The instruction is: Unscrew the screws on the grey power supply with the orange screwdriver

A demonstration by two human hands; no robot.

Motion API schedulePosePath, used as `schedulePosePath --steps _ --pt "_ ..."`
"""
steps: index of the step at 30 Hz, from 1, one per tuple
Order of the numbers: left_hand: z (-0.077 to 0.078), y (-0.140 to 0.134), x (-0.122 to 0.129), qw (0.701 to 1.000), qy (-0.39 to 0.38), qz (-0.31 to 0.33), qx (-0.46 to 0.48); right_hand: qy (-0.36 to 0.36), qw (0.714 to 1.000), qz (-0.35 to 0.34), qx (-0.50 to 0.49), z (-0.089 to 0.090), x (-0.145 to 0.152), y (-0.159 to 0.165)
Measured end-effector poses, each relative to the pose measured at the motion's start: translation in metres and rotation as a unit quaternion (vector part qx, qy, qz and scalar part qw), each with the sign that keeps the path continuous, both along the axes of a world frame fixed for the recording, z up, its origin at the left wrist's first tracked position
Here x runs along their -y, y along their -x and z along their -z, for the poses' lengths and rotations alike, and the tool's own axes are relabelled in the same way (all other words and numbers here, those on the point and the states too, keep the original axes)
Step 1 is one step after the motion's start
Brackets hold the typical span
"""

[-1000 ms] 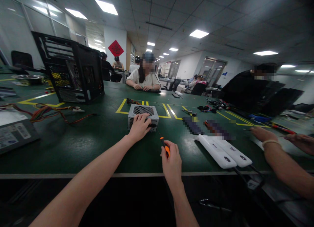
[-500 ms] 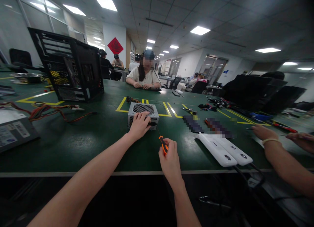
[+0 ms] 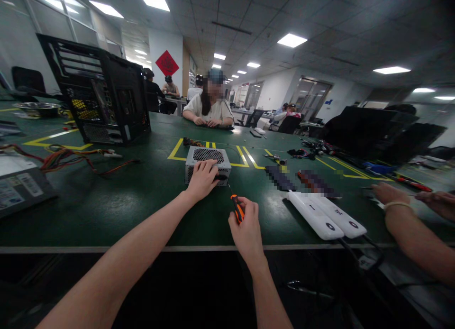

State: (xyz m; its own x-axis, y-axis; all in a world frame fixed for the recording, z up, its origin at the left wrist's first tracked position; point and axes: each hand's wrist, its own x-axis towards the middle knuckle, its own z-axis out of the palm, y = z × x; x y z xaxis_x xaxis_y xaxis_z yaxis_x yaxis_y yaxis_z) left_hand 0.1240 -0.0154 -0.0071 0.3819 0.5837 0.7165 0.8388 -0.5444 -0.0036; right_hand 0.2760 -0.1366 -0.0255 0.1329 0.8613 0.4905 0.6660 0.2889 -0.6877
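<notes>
A grey metal computer power supply (image 3: 209, 154) with a perforated top rests on the green table before me. My left hand (image 3: 203, 179) lies across its top and front, fingers bent over it, holding it steady. A dark socket or plug shows on the front by my fingertips. In my right hand (image 3: 245, 224) is a black and orange screwdriver (image 3: 237, 208), gripped by the handle. Its thin shaft points up and away to the lower right corner of the power supply's front. Whether the tip sits in a screw is too small to tell.
A black computer case (image 3: 103, 94) stands at the left, behind another power supply (image 3: 24, 184) with loose cables. Two white devices (image 3: 316, 217) lie to the right, near blurred phones. At far right a co-worker's hands (image 3: 391, 195) are at work. Another person (image 3: 209, 104) sits opposite.
The screwdriver handle has turned a little in my right hand, showing its orange parts differently. My left hand stays on the power supply.
</notes>
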Motion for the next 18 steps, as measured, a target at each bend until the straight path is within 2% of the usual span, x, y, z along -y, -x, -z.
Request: schedulePosePath --steps 9,15,18 --pt "-0.0008 0.0002 0.0005 1.000 -0.003 -0.001 -0.004 -0.013 1.000 0.015 -0.011 0.0037 0.0040 -0.0025" --pt "-0.0001 -0.0005 0.0000 1.000 -0.004 0.000 -0.003 0.035 0.999 0.019 -0.022 0.0027 0.0032 -0.0023" --pt "0.0003 -0.0006 -0.0005 1.000 -0.002 0.001 -0.002 0.025 0.999 0.012 -0.019 0.0019 0.0010 -0.0018"
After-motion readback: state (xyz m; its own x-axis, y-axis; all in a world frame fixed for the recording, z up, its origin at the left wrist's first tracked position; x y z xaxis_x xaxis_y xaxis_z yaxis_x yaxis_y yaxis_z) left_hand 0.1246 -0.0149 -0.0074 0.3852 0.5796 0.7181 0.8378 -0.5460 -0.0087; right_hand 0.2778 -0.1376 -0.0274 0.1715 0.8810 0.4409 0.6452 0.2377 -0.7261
